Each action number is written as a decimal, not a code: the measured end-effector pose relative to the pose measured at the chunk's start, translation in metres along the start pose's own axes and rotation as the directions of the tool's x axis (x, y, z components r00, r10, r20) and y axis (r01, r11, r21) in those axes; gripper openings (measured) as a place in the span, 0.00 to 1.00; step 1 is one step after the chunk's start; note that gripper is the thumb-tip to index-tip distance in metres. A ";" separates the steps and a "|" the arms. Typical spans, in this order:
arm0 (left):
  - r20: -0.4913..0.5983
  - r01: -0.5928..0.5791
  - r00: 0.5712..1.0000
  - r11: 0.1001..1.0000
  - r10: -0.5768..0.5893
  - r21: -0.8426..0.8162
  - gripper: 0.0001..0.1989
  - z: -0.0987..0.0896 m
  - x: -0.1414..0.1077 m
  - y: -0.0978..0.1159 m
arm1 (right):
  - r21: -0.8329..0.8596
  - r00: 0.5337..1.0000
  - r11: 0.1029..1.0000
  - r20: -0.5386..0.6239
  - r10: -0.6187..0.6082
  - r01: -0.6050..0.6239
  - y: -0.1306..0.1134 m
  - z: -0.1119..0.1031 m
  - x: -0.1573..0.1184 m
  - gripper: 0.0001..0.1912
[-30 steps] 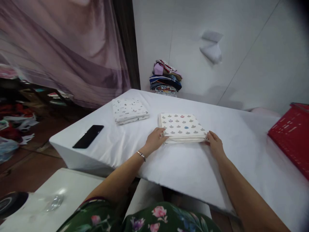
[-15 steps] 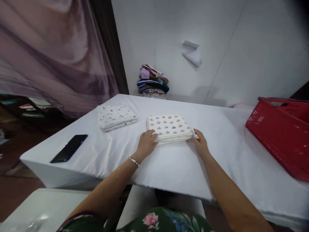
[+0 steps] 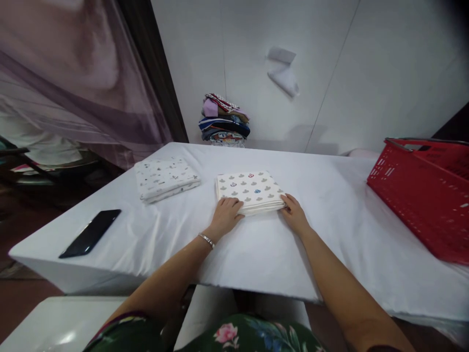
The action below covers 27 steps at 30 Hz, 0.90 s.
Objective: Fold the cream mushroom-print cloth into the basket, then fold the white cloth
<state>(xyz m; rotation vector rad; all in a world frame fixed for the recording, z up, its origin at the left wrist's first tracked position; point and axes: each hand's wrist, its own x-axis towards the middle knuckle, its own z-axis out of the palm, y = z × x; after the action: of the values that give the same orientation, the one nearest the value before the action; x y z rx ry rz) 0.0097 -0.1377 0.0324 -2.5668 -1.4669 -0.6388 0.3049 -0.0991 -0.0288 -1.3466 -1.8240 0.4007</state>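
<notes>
A folded cream cloth (image 3: 252, 186) with grey, red and blue printed motifs lies flat on the white-covered table (image 3: 264, 259). My left hand (image 3: 227, 215) grips its near left corner, fingers on top and thumb at the front edge. At the near right corner, my right hand (image 3: 294, 215) holds the layers between thumb and fingers. Several layers show along the front edge. To the left lies another folded white cloth (image 3: 164, 178) with small dark prints, apart from both hands.
A black phone (image 3: 90, 233) rests near the table's left edge. On the right stands a red perforated basket (image 3: 421, 195). A stack of folded clothes (image 3: 224, 120) sits behind the far edge, against the wall. A sheer pinkish curtain (image 3: 91, 73) hangs at left; a white stool (image 3: 69, 320) stands below.
My right hand has moved in onto the cloth's near right corner, and my left fingers have come further over the near left corner. The whole view has shifted slightly.
</notes>
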 end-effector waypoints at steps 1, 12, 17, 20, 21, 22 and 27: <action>0.001 0.001 1.000 1.000 -0.001 0.002 0.15 0.002 0.000 -0.001 | -0.001 1.000 1.000 -0.002 0.003 -0.003 -0.001 0.000 0.000 0.24; 0.058 0.040 0.997 0.997 -0.044 0.065 0.11 0.003 0.002 0.001 | -0.072 1.000 0.997 -0.006 -0.010 0.010 -0.010 -0.003 0.001 0.19; 0.065 -0.009 0.998 0.994 0.002 0.106 0.12 -0.002 0.007 0.009 | -0.086 1.000 0.996 -0.008 0.004 -0.005 -0.014 -0.004 0.001 0.19; 0.033 -0.026 0.999 0.992 0.023 0.122 0.17 -0.002 0.012 0.015 | -0.082 1.000 0.997 -0.010 0.009 -0.010 -0.016 -0.005 0.001 0.20; 0.036 -0.024 0.999 0.992 0.020 0.125 0.16 -0.002 0.013 0.015 | -0.088 1.000 0.996 -0.007 0.013 -0.013 -0.016 -0.005 0.000 0.20; 0.049 -0.022 0.999 0.992 0.016 0.127 0.14 0.000 0.014 0.016 | -0.100 1.000 0.995 0.000 0.019 -0.019 -0.017 -0.006 0.000 0.20; 0.108 -0.005 0.994 0.991 -0.009 0.130 0.08 0.005 0.010 0.015 | -0.202 0.999 0.979 0.029 0.025 -0.018 -0.019 -0.009 -0.001 0.19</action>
<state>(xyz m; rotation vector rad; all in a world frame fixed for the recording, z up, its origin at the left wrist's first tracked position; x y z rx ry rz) 0.0288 -0.1362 0.0338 -2.5356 -1.4903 -0.3947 0.2991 -0.1089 -0.0111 -1.5058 -1.9182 0.2538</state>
